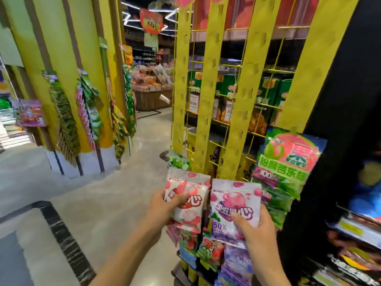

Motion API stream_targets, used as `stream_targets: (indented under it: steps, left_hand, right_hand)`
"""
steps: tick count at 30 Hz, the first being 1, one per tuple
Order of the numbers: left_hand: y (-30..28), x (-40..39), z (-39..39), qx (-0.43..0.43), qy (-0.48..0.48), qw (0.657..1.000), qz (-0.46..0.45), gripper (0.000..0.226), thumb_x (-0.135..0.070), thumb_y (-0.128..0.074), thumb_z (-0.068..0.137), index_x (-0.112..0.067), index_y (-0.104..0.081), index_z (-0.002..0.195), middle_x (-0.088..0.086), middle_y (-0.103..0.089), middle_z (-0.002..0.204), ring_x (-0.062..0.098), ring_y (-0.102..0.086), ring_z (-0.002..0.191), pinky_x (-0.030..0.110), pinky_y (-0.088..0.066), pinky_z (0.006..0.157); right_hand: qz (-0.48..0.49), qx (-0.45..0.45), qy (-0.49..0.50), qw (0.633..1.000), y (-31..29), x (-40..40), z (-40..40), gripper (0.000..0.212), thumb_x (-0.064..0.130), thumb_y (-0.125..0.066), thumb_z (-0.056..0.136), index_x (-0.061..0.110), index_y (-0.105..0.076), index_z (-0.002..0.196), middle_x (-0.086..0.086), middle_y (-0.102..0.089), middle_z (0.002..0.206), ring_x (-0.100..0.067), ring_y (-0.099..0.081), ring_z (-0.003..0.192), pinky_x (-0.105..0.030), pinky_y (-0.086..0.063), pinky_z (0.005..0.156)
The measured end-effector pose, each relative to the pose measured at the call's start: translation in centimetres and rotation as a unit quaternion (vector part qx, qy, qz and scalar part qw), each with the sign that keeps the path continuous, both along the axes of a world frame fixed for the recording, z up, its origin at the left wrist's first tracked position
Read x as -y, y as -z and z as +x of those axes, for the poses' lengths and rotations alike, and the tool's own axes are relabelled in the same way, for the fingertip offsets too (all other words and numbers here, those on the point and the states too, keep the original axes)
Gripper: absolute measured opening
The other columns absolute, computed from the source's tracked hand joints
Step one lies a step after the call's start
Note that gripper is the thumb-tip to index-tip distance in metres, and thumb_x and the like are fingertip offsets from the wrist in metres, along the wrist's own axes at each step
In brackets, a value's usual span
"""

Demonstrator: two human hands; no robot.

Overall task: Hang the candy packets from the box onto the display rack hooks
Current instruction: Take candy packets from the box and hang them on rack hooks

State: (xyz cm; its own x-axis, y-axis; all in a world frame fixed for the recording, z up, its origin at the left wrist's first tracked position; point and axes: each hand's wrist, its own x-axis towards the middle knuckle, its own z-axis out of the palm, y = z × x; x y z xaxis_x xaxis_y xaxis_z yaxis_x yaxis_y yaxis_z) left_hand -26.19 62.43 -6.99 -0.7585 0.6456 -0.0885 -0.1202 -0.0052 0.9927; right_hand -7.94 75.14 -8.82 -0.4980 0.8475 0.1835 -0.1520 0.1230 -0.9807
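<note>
Holding two candy packets upright, sealed tops up, long axes vertical: left hand (165, 205) clasped on the red packet (186, 200), right hand (254, 226) on the purple packet (235, 211).

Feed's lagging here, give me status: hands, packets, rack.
Left hand holds red packet. Right hand holds purple packet. Both unhung, before the yellow rack. Upper hooks bare; nothing blocking.

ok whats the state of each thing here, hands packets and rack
left hand: grip shut on red packet
right hand: grip shut on purple packet
red packet: held upright, not hung
purple packet: held upright, not hung
rack: upper hooks bare, packets hung low down
green packets: hanging at rack's right side
</note>
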Motion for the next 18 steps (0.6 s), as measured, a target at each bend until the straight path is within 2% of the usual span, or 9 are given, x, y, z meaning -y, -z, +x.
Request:
stream_targets:
  steps: [2, 4, 6, 9, 11, 12, 14, 16, 18]
  left_hand:
    - [0.4, -2.1, -2.2, 0.003, 0.029, 1.0, 0.009, 0.013, -0.015, -0.075, 0.089, -0.011, -0.07, 0.1, 0.009, -0.08, 0.088, 0.02, -0.077, 0.07, 0.027, -0.058, 0.054]
    - [0.8, -4.1, -4.2, 0.004, 0.069, 0.998, 0.012, 0.017, -0.015, -0.075, 0.089, -0.008, -0.071, 0.105, 0.009, -0.08, 0.088, 0.021, -0.078, 0.072, 0.027, -0.058, 0.055]
    - [1.6, -5.9, -6.3, 0.001, 0.116, 0.993, 0.009, 0.023, -0.018, -0.075, 0.09, -0.008, -0.071, 0.11, 0.008, -0.08, 0.091, 0.023, -0.078, 0.078, 0.031, -0.06, 0.061]
    - [2.6, -8.3, -8.8, -0.012, 0.168, 0.986, 0.013, 0.022, -0.022, -0.075, 0.09, -0.015, -0.07, 0.11, -0.004, -0.08, 0.086, 0.013, -0.077, 0.076, 0.024, -0.059, 0.059]
    - [3.0, -9.5, -10.1, -0.014, 0.2, 0.98, 0.014, 0.019, -0.025, -0.076, 0.09, -0.022, -0.069, 0.107, -0.014, -0.079, 0.083, 0.001, -0.074, 0.072, 0.014, -0.053, 0.052]
    - [3.2, -10.2, -10.8, -0.011, 0.218, 0.976, 0.021, 0.022, -0.029, -0.078, 0.088, -0.024, -0.069, 0.107, -0.014, -0.079, 0.085, 0.0, -0.074, 0.073, 0.014, -0.053, 0.054]
    - [3.4, -11.3, -11.9, -0.007, 0.236, 0.971, 0.026, 0.051, -0.049, -0.084, 0.075, -0.023, -0.07, 0.116, -0.007, -0.08, 0.102, 0.007, -0.075, 0.09, 0.028, -0.061, 0.074]
    - [3.9, -12.2, -12.5, -0.007, 0.245, 0.969, 0.017, 0.079, -0.064, -0.085, 0.066, -0.022, -0.065, 0.13, -0.005, -0.075, 0.12, 0.015, -0.071, 0.108, 0.042, -0.057, 0.094]
    - [4.0, -12.9, -12.8, 0.004, 0.256, 0.966, 0.02, 0.06, -0.053, -0.082, 0.077, -0.023, -0.065, 0.126, -0.011, -0.074, 0.115, 0.007, -0.07, 0.104, 0.033, -0.055, 0.086]
  right_hand:
    - [0.004, 0.013, 0.034, 0.999, 0.3, -0.4, -1.1, 0.055, 0.027, -0.081, 0.084, 0.035, -0.058, 0.133, 0.015, -0.069, 0.123, -0.01, -0.065, 0.114, -0.042, -0.051, 0.101]
    - [-0.003, 0.023, 0.068, 0.997, 0.5, -0.4, -2.2, 0.067, 0.037, -0.082, 0.082, 0.036, -0.052, 0.141, 0.015, -0.063, 0.134, -0.012, -0.06, 0.123, -0.047, -0.047, 0.107]
    - [-0.015, 0.025, 0.117, 0.993, 0.9, -0.3, -3.2, 0.067, 0.036, -0.081, 0.082, 0.035, -0.052, 0.142, 0.014, -0.064, 0.134, -0.015, -0.061, 0.122, -0.048, -0.05, 0.105]
    - [-0.027, 0.03, 0.171, 0.984, 1.3, -0.1, -4.7, 0.047, 0.014, -0.077, 0.087, 0.033, -0.063, 0.128, 0.011, -0.075, 0.112, -0.012, -0.072, 0.102, -0.037, -0.058, 0.087]
    - [-0.025, 0.037, 0.197, 0.979, 1.1, 0.4, -5.6, 0.046, 0.012, -0.076, 0.088, 0.042, -0.062, 0.12, 0.023, -0.073, 0.108, 0.004, -0.069, 0.097, -0.024, -0.053, 0.082]
    - [-0.025, 0.038, 0.21, 0.977, 0.8, 0.7, -6.1, 0.046, 0.013, -0.076, 0.088, 0.045, -0.06, 0.117, 0.028, -0.071, 0.108, 0.009, -0.067, 0.097, -0.02, -0.05, 0.082]
    - [-0.024, 0.042, 0.239, 0.97, 0.6, 1.0, -6.9, 0.047, 0.019, -0.077, 0.088, 0.045, -0.059, 0.123, 0.026, -0.069, 0.117, 0.007, -0.065, 0.105, -0.024, -0.049, 0.088]
    - [-0.023, 0.05, 0.262, 0.964, 0.6, 1.4, -7.5, 0.051, 0.024, -0.076, 0.089, 0.039, -0.056, 0.133, 0.022, -0.064, 0.125, 0.006, -0.062, 0.108, -0.027, -0.048, 0.091]
    - [-0.019, 0.057, 0.272, 0.96, 0.6, 1.6, -8.0, 0.047, 0.025, -0.076, 0.089, 0.039, -0.056, 0.129, 0.023, -0.064, 0.121, 0.012, -0.061, 0.1, -0.025, -0.049, 0.088]
